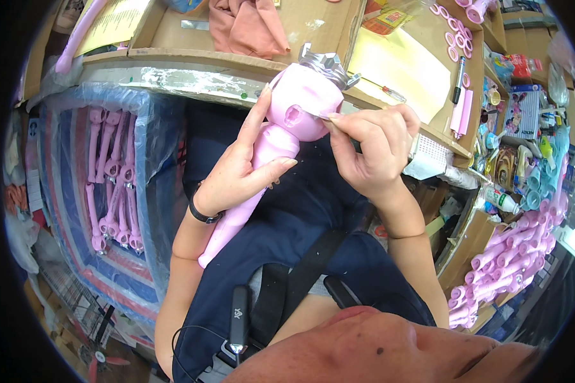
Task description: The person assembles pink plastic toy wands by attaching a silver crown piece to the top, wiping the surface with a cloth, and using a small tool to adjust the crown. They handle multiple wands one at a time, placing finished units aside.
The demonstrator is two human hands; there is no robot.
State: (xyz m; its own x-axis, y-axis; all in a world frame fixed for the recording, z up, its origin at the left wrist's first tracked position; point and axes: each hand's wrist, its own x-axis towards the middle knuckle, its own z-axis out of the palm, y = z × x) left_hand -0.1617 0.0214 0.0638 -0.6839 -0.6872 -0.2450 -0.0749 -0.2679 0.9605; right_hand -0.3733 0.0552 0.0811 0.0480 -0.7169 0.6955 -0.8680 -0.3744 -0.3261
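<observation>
The pink wand (276, 142) partly hides the left grip (236, 169).

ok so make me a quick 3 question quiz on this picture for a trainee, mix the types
1. Which hand has its thumb across the wand, below the round head?
2. The crown on the wand is: A) gold, B) blue, C) silver.
3. True or false: the pink rings lie to the right of the wand.

Key: 1. The left hand; 2. C; 3. True.
</observation>
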